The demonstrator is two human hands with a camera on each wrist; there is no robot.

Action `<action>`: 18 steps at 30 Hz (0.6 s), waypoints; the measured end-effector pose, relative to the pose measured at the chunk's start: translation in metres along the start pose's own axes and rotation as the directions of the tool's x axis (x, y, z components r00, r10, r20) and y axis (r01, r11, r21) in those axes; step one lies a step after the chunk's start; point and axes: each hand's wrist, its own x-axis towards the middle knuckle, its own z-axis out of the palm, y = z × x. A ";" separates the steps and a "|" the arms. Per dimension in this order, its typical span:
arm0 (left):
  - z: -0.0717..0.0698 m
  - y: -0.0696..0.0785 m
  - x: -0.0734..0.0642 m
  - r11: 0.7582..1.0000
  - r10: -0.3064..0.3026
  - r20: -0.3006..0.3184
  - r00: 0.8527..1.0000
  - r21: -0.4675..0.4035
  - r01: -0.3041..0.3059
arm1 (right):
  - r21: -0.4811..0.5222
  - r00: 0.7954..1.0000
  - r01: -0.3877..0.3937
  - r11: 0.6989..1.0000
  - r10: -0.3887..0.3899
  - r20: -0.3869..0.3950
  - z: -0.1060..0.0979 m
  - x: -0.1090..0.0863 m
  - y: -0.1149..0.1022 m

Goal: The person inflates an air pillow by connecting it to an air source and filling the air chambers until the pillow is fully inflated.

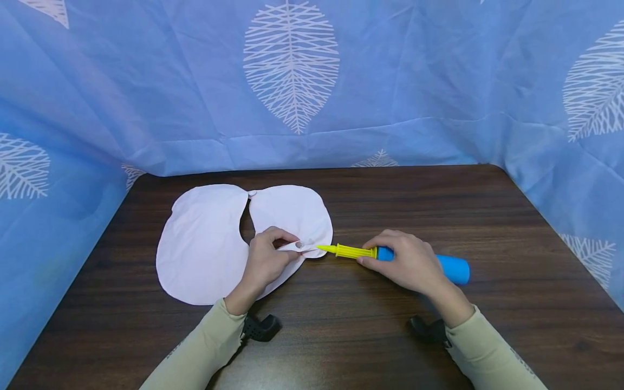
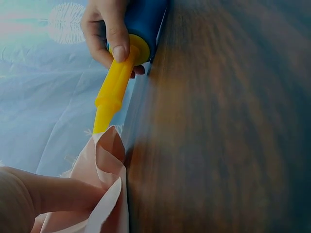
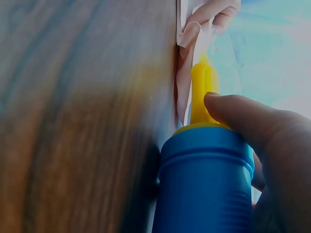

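A flat, deflated-looking pale inflatable with two rounded lobes and a gap between them lies on the table. My left hand pinches a fold of it near its right lobe, beside what looks like a small clear valve. From the right, my right hand grips a blue hand pump around its front end, thumb on the yellow nozzle. The nozzle's tip points left and meets the pinched fold. Whether the tip sits inside the valve I cannot tell.
The dark wooden table has a rounded far-right corner. Blue cloth with white leaf prints hangs behind the table and along both sides. A black wrist mount shows below the left hand, and another below the right.
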 end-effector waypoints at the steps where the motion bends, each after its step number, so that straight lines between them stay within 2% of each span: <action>1: 0.000 0.000 0.000 1.000 0.001 -0.001 1.000 -0.001 -0.001 | 0.001 1.000 0.000 1.000 0.000 -0.001 0.000 0.000 -0.001; 7: 0.001 0.000 0.000 1.000 0.009 -0.011 1.000 -0.004 -0.009 | 0.004 1.000 0.000 1.000 0.001 -0.002 0.001 0.001 -0.003; 18: 0.001 0.001 0.000 1.000 -0.016 -0.017 1.000 -0.008 0.016 | 0.022 0.999 0.034 0.999 -0.034 -0.011 0.003 0.002 -0.009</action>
